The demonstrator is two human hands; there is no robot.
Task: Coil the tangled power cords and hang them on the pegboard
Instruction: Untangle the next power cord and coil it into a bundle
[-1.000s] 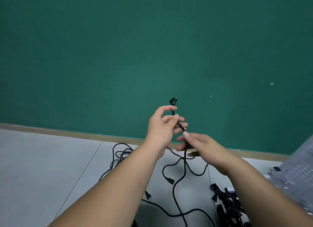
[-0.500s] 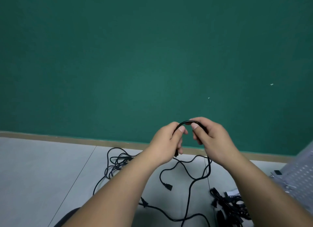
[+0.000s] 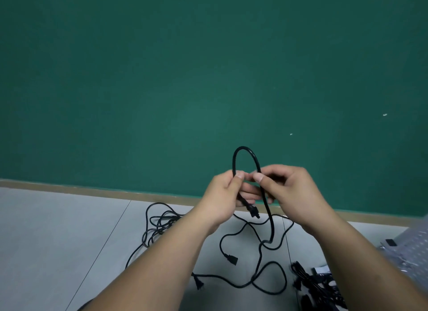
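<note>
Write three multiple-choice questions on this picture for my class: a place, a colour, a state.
1. Where is the pegboard? A on the wall; B at the right edge; C at the left edge.
2. What colour is the wall? A white; B green; C red.
3. How is the held cord? A flat on the floor; B cut in two; C looped above the left hand and right hand.
Key: B, its holes show at right; B, plainly green; C, both pinch its loop.

floor [image 3: 58, 241] left: free | loose cords [image 3: 232, 259] centre | cord pile [image 3: 310, 285] right
</note>
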